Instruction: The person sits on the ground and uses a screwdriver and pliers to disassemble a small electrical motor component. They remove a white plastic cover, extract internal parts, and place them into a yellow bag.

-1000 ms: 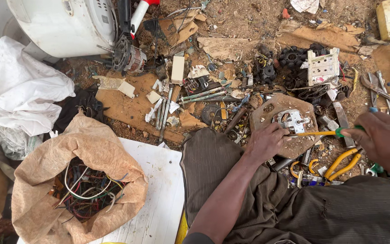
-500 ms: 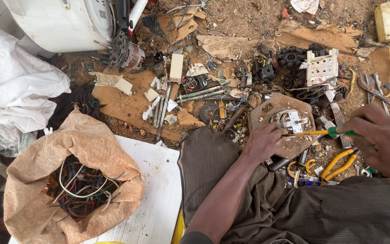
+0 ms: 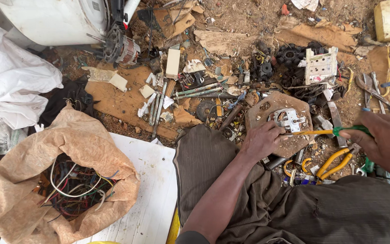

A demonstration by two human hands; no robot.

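1. Dirt ground [image 3: 249, 18], littered with scrap parts and cardboard.
2. Left hand [image 3: 260, 141]: fingers curled, pinning the brown board [image 3: 260, 113] with a metal switch part [image 3: 289, 119] on it, just past the knee.
3. Right hand [image 3: 382, 140]: closed around the screwdriver [image 3: 326, 132], tip at the metal part.
4. Yellow-handled pliers [image 3: 335, 162] just beside; sack of wires [image 3: 68, 180] well apart, left.

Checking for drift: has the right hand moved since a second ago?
Barely: the right hand keeps the green-handled yellow screwdriver aimed at the brown wooden board.
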